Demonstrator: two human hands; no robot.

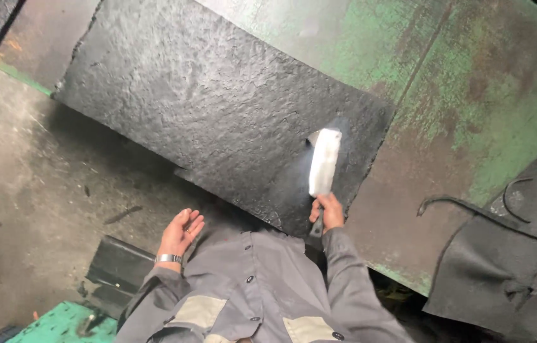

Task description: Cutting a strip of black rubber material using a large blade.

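A: State the condition of the right hand [328,212].

B: Fingers closed around the handle of a broad white blade [324,162]. The blade rests flat-side up on the black rubber sheet [218,101], near the sheet's right edge, and appears blurred.

A: And the left hand [180,232]?

B: Open, palm up, fingers spread, holding nothing. It sits at the sheet's lower edge; contact cannot be confirmed. A metal wristband [168,258] is on that wrist.

A: Surroundings?

B: The sheet lies on a worn green metal table [471,82]. 1 further dark sheet [516,273] lies at lower right, with a bent metal hook [452,203] beside it.
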